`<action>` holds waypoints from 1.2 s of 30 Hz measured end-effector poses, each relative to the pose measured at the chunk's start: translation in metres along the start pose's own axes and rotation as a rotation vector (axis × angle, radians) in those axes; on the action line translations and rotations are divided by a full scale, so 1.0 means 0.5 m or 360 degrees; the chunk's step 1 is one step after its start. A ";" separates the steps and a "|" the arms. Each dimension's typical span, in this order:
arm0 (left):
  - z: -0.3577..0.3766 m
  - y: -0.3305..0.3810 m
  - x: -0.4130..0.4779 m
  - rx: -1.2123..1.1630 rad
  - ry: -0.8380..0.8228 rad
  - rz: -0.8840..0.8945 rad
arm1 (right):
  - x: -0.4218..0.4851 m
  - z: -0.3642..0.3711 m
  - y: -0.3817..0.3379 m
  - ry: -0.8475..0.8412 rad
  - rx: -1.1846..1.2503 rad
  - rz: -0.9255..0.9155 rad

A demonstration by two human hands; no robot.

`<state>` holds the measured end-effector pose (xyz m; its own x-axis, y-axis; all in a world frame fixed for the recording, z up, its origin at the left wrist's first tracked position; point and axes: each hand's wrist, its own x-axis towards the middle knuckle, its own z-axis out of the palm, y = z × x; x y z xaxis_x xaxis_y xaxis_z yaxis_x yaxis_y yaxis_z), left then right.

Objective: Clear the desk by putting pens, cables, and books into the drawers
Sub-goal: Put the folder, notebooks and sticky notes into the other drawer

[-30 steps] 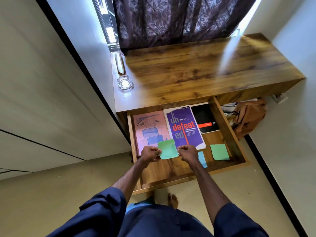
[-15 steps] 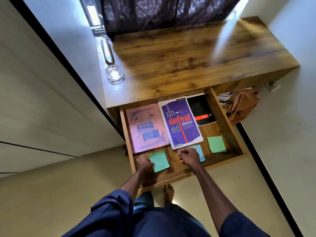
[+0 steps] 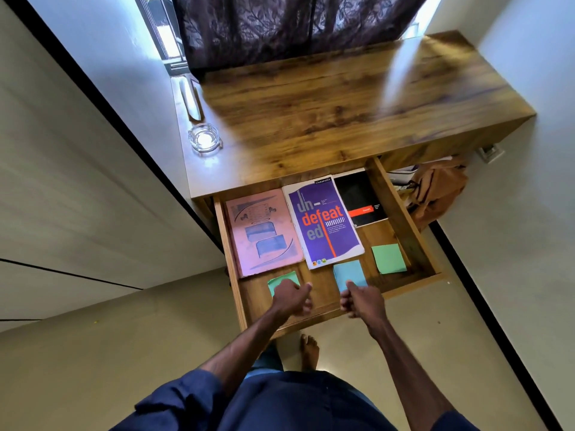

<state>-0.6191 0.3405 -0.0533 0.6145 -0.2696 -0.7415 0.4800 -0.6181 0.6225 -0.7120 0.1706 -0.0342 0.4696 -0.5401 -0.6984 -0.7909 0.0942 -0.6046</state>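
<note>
- Left hand (image 3: 291,298) and right hand (image 3: 362,301) apart, both curled into fists, nothing visibly held
- Both above the open drawer (image 3: 401,219), near its front
- Purple book (image 3: 323,225) inside

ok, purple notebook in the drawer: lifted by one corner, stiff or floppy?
Probably floppy: the purple notebook looks thin and soft-covered, so it would likely sag. It is also likely light for its size. Its right edge seems to overlap the black notebook, so a sideways push might shift that one too.
</note>
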 end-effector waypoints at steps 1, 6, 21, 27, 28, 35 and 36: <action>0.009 0.014 -0.022 -0.0122 -0.0209 -0.0157 | -0.006 -0.016 0.010 -0.0074 -0.0048 0.0104; 0.044 0.008 -0.068 -0.0425 -0.0848 -0.0870 | 0.012 -0.049 0.046 -0.0204 0.0011 0.0386; 0.049 0.020 -0.040 -0.1379 -0.0570 -0.0836 | 0.003 -0.056 -0.088 -0.0473 0.1208 0.0674; 0.023 0.058 0.000 -0.1620 -0.0421 -0.0761 | 0.036 -0.048 -0.152 -0.0544 0.1281 0.0645; 0.016 0.065 0.011 -0.1670 -0.0404 -0.0756 | 0.046 -0.043 -0.166 -0.0550 0.1285 0.0640; -0.056 0.145 0.107 -0.1869 -0.0352 -0.0705 | 0.144 0.005 -0.275 -0.0642 0.1279 0.0651; -0.071 0.157 0.123 -0.1874 -0.0348 -0.0697 | 0.158 0.012 -0.293 -0.0659 0.1292 0.0653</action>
<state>-0.5213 0.3015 -0.0409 0.2030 -0.3948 -0.8961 0.9477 0.3096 0.0783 -0.5569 0.1191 -0.0030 0.4424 -0.0181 -0.8966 -0.4872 0.8345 -0.2572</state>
